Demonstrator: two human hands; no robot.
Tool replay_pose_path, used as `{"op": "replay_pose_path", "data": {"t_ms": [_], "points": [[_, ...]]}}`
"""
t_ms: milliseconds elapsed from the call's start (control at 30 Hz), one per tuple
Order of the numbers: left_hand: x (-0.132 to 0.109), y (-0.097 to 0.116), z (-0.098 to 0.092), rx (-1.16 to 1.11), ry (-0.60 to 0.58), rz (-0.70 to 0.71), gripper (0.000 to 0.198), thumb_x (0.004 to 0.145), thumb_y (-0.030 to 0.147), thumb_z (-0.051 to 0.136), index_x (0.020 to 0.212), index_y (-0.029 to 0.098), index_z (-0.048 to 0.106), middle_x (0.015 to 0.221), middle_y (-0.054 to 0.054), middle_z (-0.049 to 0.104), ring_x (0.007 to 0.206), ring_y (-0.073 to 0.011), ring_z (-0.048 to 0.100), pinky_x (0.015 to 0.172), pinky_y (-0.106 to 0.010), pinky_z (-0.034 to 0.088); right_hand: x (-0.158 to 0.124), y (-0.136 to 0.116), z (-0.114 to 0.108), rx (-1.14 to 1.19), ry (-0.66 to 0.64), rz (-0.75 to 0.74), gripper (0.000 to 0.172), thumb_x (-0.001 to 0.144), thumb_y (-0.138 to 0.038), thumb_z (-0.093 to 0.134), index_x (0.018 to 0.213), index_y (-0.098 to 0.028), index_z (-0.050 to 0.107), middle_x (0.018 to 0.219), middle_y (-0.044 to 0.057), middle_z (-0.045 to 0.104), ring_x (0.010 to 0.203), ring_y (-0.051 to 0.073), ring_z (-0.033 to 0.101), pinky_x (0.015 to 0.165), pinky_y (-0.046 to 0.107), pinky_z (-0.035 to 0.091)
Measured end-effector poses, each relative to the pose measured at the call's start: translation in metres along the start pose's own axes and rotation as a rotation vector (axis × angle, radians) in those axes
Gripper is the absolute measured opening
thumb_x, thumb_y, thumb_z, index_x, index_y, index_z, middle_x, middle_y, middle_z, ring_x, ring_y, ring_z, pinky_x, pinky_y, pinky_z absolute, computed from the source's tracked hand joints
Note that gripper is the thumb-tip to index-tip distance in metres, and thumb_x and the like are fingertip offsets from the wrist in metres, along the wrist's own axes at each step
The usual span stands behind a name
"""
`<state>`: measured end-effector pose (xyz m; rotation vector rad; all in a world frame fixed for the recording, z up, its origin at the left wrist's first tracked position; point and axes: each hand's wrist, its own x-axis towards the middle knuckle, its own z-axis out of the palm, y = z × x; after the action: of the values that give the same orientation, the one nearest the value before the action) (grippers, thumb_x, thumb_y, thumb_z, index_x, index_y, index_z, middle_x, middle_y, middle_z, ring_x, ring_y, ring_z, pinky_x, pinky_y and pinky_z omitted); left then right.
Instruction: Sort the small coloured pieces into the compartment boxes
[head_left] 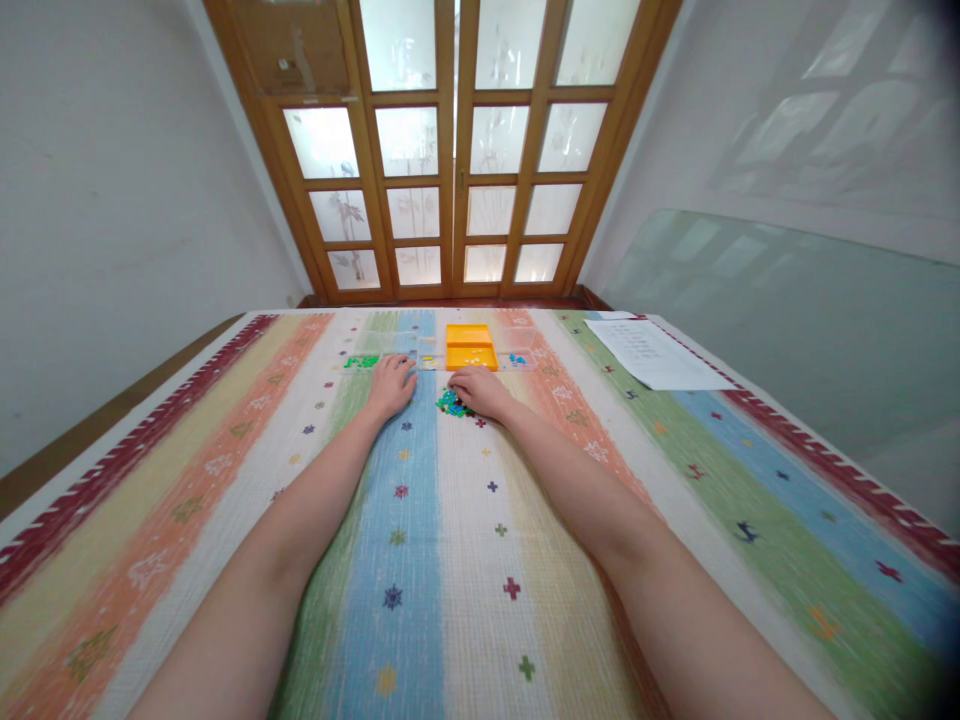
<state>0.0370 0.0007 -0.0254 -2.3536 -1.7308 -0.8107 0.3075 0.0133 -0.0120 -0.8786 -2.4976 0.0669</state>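
Observation:
My left hand (392, 386) rests palm down, its fingers apart, at the front edge of a clear plastic box (390, 340) on the left. Green pieces (361, 362) lie in that box beside my fingers, and a few yellow pieces (428, 360) are at its right end. My right hand (482, 390) is bent over a small heap of mixed blue, green and dark pieces (453, 403) on the cloth. Its fingers are drawn together at the heap's far side; whatever they pinch is too small to make out. Behind it stands an opened orange box (471, 335) with pale pieces inside.
Right of the orange box, blue pieces (517, 360) lie in another clear box (525, 340). Printed paper sheets (652, 353) lie at the table's far right. A striped cloth (397, 640) covers the table. Wooden glass doors (450, 150) stand beyond it.

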Motion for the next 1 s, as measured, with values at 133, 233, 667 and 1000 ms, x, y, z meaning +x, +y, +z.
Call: {"op": "replay_pose_path", "data": {"t_ms": [133,233,667,1000], "points": [[0.0,0.003,-0.002,-0.009,-0.01,0.03,0.041,0.101,0.035,0.052,0.136,0.021,0.068,0.145,-0.012,0.061,0.139,-0.0289,0.049,0.125,-0.049,0.035,0.001,-0.001,-0.002,-0.016,-0.005,0.027,0.024,0.101,-0.022,0.057,0.104,-0.022,0.081,0.107,0.008,0.079,0.103,0.024,0.068,0.097,0.034,0.046],[0.0,0.006,-0.004,-0.022,-0.018,0.053,0.04,0.101,0.033,0.053,0.134,0.02,0.069,0.144,-0.013,0.062,0.139,-0.0295,0.049,0.124,-0.05,0.036,0.001,-0.004,-0.005,-0.026,0.02,0.05,0.026,0.102,-0.021,0.056,0.112,-0.021,0.08,0.117,0.009,0.077,0.11,0.024,0.068,0.102,0.037,0.045],[0.0,0.019,-0.003,-0.065,-0.09,0.273,0.035,0.1,0.029,0.053,0.126,0.02,0.075,0.136,-0.009,0.068,0.135,-0.0294,0.051,0.126,-0.051,0.035,-0.006,0.027,-0.007,-0.067,0.295,0.412,0.036,0.098,-0.017,0.054,0.126,-0.018,0.076,0.131,0.011,0.073,0.12,0.028,0.066,0.11,0.045,0.047],[-0.001,0.018,-0.003,-0.081,-0.1,0.26,0.033,0.099,0.028,0.054,0.122,0.023,0.077,0.134,-0.009,0.069,0.135,-0.0295,0.051,0.125,-0.052,0.036,-0.001,0.013,-0.005,0.024,0.092,0.118,0.026,0.102,-0.024,0.057,0.114,-0.021,0.08,0.116,0.009,0.078,0.111,0.025,0.069,0.103,0.039,0.048]]}}
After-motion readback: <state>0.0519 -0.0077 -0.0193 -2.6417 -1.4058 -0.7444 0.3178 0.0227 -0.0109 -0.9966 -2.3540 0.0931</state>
